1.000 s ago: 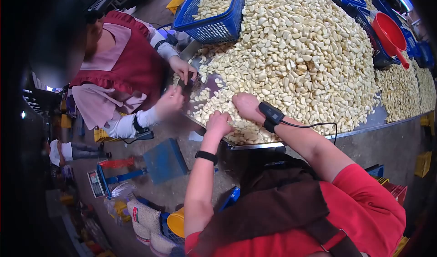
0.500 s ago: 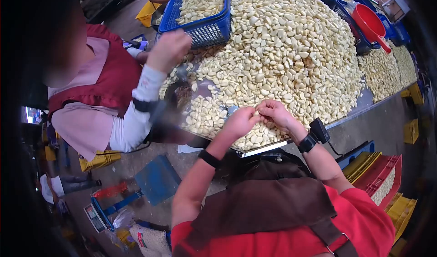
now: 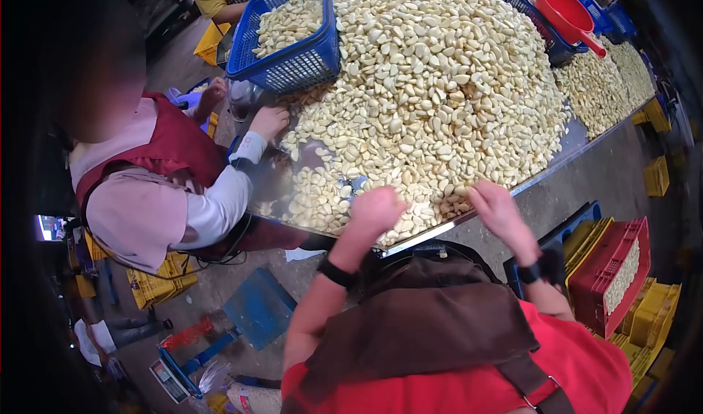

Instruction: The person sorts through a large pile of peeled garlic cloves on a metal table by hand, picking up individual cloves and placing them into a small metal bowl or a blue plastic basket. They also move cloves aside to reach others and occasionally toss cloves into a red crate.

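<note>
Peeled garlic cloves (image 3: 439, 84) form a large pale heap on the metal table. Over the near edge of the heap, my left hand (image 3: 377, 210) has its fingers curled in, slightly blurred; whatever may be in them is hidden. To the right, my right hand (image 3: 499, 207) points its pinched fingertips at a small group of browner cloves (image 3: 454, 205) by the table edge. I cannot make out what, if anything, sits between those fingertips. A small blue-grey object (image 3: 356, 185) lies among the cloves left of my left hand.
A co-worker's hand (image 3: 269, 123) touches the table at left, beside a blue basket (image 3: 296, 66) of cloves. A red scoop (image 3: 565, 15) rests on baskets at back right. The table edge (image 3: 512, 190) runs past my right hand. Crates (image 3: 611, 289) stand at lower right.
My hands, together at the fingertips before, are now apart; the right moved right to the browner cloves. The co-worker's raised hand has come down to the table. The view has shifted slightly.
</note>
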Demonstrator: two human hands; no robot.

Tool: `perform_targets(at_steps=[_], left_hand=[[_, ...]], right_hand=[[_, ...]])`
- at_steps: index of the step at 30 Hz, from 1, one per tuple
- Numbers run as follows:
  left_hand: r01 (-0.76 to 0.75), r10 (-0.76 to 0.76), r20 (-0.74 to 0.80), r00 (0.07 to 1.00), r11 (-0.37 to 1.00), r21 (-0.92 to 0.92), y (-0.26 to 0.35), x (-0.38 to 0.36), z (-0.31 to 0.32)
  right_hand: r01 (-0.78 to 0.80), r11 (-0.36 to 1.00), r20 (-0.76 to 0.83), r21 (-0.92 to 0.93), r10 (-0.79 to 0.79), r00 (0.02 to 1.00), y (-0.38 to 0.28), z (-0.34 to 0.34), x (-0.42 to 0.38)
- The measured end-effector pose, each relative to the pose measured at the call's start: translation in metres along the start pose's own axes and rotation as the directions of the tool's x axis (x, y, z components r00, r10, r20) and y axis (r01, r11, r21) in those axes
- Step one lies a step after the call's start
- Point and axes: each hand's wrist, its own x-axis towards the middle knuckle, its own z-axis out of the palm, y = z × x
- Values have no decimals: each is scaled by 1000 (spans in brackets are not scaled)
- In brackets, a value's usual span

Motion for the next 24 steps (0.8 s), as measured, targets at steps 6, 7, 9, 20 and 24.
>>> perform_targets(at_steps=[6,7,9,20,24], left_hand=[[3,-6,-337,942,1000,-10,-45,44,8],[-23,22,-387,922,1000,2,-51,57,12],[0,11,-351,936,1000,31,-59,76,22],[-198,-20,-445,895,878,-436,-30,21,2],[-108,-189,-472,861,839,-534,-35,1,22]], right_hand=[[222,906,367,-360,-81,927,15,-42,-10],[159,972,324,-175,-95,941,-11,-33,10],[240,963,225,-119,-210,952,-13,16,51],[-150,710,368,688,-162,916,-29,106,109],[-150,652,310,743,-137,941,-34,127,85]])
